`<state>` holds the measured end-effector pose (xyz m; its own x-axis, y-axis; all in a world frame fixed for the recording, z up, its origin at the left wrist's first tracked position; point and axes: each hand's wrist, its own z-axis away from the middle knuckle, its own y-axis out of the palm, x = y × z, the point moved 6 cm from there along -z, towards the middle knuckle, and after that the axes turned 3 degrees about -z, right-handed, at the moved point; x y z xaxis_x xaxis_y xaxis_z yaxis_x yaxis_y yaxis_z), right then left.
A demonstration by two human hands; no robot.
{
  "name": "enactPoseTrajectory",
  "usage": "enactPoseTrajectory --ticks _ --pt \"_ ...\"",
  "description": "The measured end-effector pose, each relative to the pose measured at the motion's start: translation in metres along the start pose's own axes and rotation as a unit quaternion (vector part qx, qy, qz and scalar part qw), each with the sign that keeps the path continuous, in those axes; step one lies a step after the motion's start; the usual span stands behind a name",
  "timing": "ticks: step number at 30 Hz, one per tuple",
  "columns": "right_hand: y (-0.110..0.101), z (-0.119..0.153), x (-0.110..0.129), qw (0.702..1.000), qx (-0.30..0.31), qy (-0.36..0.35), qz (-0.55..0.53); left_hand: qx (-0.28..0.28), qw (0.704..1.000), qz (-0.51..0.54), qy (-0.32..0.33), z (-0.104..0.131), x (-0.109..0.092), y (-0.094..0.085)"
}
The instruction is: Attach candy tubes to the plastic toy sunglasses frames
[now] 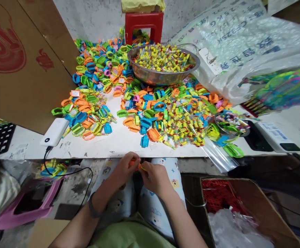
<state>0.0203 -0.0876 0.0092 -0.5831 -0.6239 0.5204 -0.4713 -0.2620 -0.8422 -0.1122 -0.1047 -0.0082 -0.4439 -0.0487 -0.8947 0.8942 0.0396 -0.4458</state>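
Over my lap, just below the table's front edge, my left hand [129,168] is closed on a small orange plastic toy watch [133,163], mostly covered by the fingers. My right hand [151,175] meets it and pinches a small yellow piece [143,168] against the orange one; its exact kind is hidden. In front of the hands lies a heap of blue, green and orange toy watches [145,123]. Beside it on the right is a pile of small yellow-and-red capped tubes [188,127].
A steel basin [160,76] full of yellow tubes stands behind the heap, before a red stool [144,19]. A cardboard box [31,62] rises at left, near a white power bank [55,131]. Phones [257,136] and a clear bag [221,156] lie at right.
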Motion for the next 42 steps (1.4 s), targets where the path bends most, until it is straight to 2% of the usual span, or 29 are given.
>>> enactPoseTrajectory --ticks 5,7,10,12,15,20,25,28,30,32,36,38,40,42 --pt "-0.008 -0.007 -0.003 0.998 -0.048 -0.02 -0.044 0.022 0.998 -0.06 0.024 0.001 -0.01 -0.022" --pt "-0.017 -0.01 -0.015 0.994 -0.097 0.002 -0.045 0.011 0.996 -0.084 0.028 0.0 -0.008 -0.036" --pt "-0.032 -0.006 -0.047 0.974 -0.196 0.104 0.048 -0.063 0.988 -0.134 0.033 -0.005 -0.006 -0.069" --pt "-0.038 0.0 -0.067 0.949 -0.229 0.178 0.121 -0.126 0.974 -0.184 0.042 -0.008 -0.009 -0.094" --pt "-0.039 0.005 -0.086 0.927 -0.238 0.234 0.172 -0.21 0.935 -0.275 0.077 -0.015 -0.019 -0.13" --pt "-0.036 0.004 -0.089 0.924 -0.238 0.242 0.173 -0.302 0.876 -0.36 0.106 -0.043 -0.028 -0.179" --pt "-0.036 0.002 -0.088 0.918 -0.248 0.257 0.171 -0.354 0.854 -0.378 0.048 -0.084 -0.011 -0.224" --pt "-0.038 0.002 -0.09 0.917 -0.243 0.27 0.167 -0.38 0.845 -0.377 0.007 -0.094 -0.004 -0.237" --pt "-0.039 0.002 -0.091 0.916 -0.246 0.271 0.164 -0.389 0.837 -0.384 0.01 -0.094 -0.008 -0.228" --pt "-0.04 0.001 -0.091 0.917 -0.249 0.268 0.162 -0.364 0.844 -0.392 0.044 -0.094 -0.017 -0.2" --pt "-0.039 -0.001 -0.087 0.917 -0.267 0.245 0.168 -0.186 0.886 -0.398 0.148 -0.099 -0.032 -0.102" --pt "-0.037 -0.001 -0.087 0.917 -0.27 0.24 0.169 -0.153 0.896 -0.391 0.145 -0.104 -0.03 -0.069" --pt "-0.036 0.0 -0.087 0.921 -0.266 0.237 0.16 -0.16 0.907 -0.374 0.112 -0.108 -0.022 -0.056" --pt "-0.036 0.002 -0.085 0.927 -0.27 0.224 0.133 -0.18 0.917 -0.346 0.081 -0.109 -0.015 -0.057"
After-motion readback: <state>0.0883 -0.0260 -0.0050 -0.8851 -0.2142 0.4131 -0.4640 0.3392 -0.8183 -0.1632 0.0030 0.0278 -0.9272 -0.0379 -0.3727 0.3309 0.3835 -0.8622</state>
